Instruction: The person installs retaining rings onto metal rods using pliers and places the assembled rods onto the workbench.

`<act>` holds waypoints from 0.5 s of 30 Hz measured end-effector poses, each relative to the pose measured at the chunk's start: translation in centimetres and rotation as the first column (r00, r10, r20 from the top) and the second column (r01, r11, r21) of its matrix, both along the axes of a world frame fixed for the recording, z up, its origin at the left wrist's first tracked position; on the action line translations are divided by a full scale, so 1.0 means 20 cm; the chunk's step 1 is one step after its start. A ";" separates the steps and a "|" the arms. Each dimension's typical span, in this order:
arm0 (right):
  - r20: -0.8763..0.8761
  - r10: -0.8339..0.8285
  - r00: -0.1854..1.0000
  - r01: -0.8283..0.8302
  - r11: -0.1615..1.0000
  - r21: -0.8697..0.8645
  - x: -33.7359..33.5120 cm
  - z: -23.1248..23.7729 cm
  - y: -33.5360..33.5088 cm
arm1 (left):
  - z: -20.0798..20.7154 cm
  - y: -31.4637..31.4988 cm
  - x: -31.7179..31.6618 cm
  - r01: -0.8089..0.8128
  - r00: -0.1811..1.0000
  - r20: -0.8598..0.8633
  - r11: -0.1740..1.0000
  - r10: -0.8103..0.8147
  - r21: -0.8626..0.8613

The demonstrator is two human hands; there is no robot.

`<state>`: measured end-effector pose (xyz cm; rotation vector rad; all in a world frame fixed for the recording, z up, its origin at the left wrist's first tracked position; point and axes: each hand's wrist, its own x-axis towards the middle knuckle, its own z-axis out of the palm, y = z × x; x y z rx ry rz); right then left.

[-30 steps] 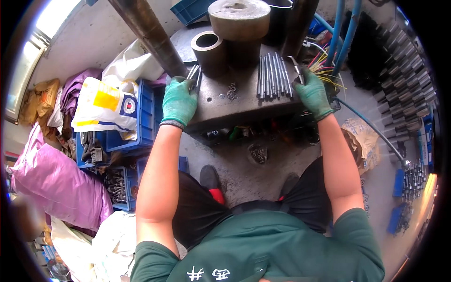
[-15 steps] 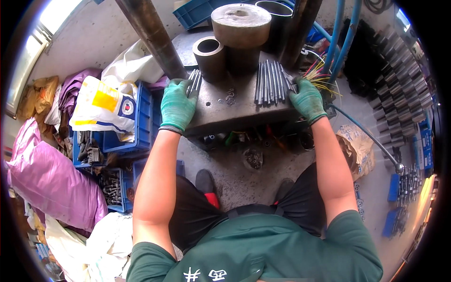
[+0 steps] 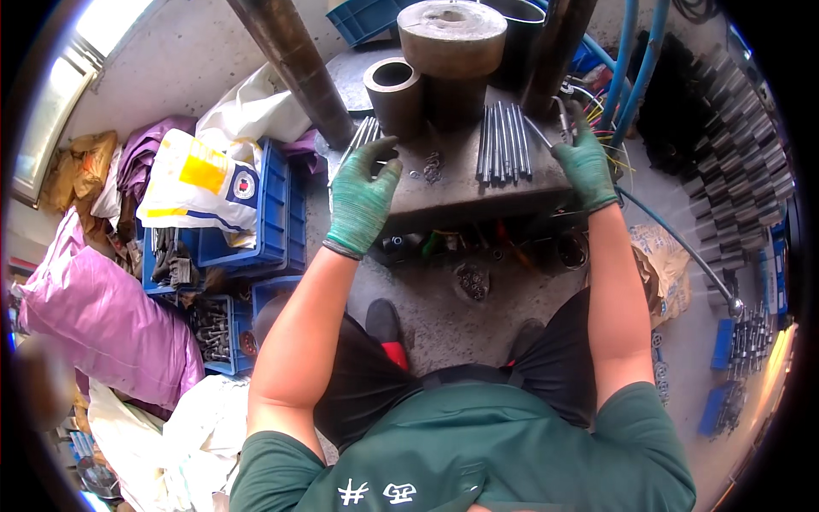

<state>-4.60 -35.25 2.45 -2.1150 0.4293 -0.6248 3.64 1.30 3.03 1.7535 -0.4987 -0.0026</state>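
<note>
Both my hands wear green knitted gloves. At the near left of the metal press table (image 3: 444,200), my left hand (image 3: 363,200) is open, its thumb and fingers apart. A bundle of thin metal rods (image 3: 362,135) lies just beyond it, partly hidden by the fingers. My right hand (image 3: 586,166) is at the table's right side, closed round the end of a slanting metal rod (image 3: 537,133); its fingertips are partly hidden. Left of it, several metal rods (image 3: 503,145) lie side by side. Between the two bundles sits a little heap of small metal rings (image 3: 433,167).
A thick-walled steel tube (image 3: 393,94) and a large round steel block (image 3: 452,43) stand behind the rods, between two steel columns (image 3: 294,68). Blue crates (image 3: 271,205) and a purple sack (image 3: 111,316) are at left. A blue hose (image 3: 674,243) hangs at right.
My left hand has come off the left rods and toward me. My right hand has drawn one rod aside from the right bundle. The view has shifted slightly.
</note>
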 end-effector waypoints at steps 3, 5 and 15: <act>0.038 0.003 0.999 -0.017 0.925 0.380 -0.06 0.09 0.09 | 0.03 -0.05 -0.10 0.075 0.986 -0.143 0.993 -0.087 -0.088; 0.123 0.038 0.992 -0.091 0.877 0.471 -0.09 0.08 0.16 | 0.03 -0.08 -0.14 0.135 0.967 -0.207 0.986 -0.152 -0.094; 0.245 0.515 0.822 -0.478 0.386 0.789 -0.33 0.02 0.75 | -0.09 -0.21 -0.24 0.239 0.878 -0.376 0.951 -0.297 -0.194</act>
